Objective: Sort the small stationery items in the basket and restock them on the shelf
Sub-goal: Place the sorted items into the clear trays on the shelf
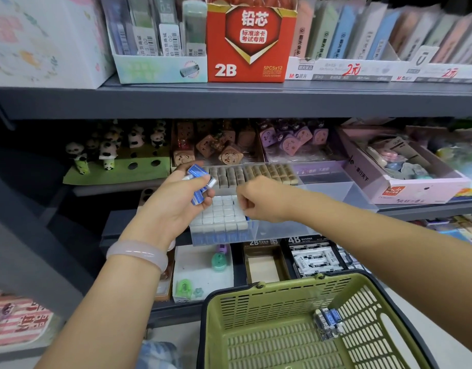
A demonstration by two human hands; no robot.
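1. Erasers, small, blue-and-white sleeved [200,182]: several held in the left hand [176,201], fingers curled round the bunch, raised just left of the clear tray. A pale pink bangle [139,255] sits on that wrist.
2. Tray, clear plastic, rectangular [283,227]: stands on the middle grey metal shelf [229,102]; its left part is packed with upright white-topped erasers [221,211] in tight rows, blue sleeves showing through the front wall.
3. Right hand [256,201]: knuckles up, fingers curled down at the right edge of the packed rows; whether the grip pinches an eraser cannot be told, as the fingertips are hidden.
4. Basket, olive-green slotted plastic with black handle [256,310]: low in the foreground, holding a small cluster of blue-sleeved erasers [328,324] near its right wall.
5. Box, red cardboard, marked 2B [248,46]: on the upper shelf, between a pale display box and white trays of pastel packets.
6. Figures, small panda-shaped [109,147]: on a green perforated stand, left of the tray, further back.
7. Box, pink, open-topped [405,169]: right of the tray, holding assorted pastel items.
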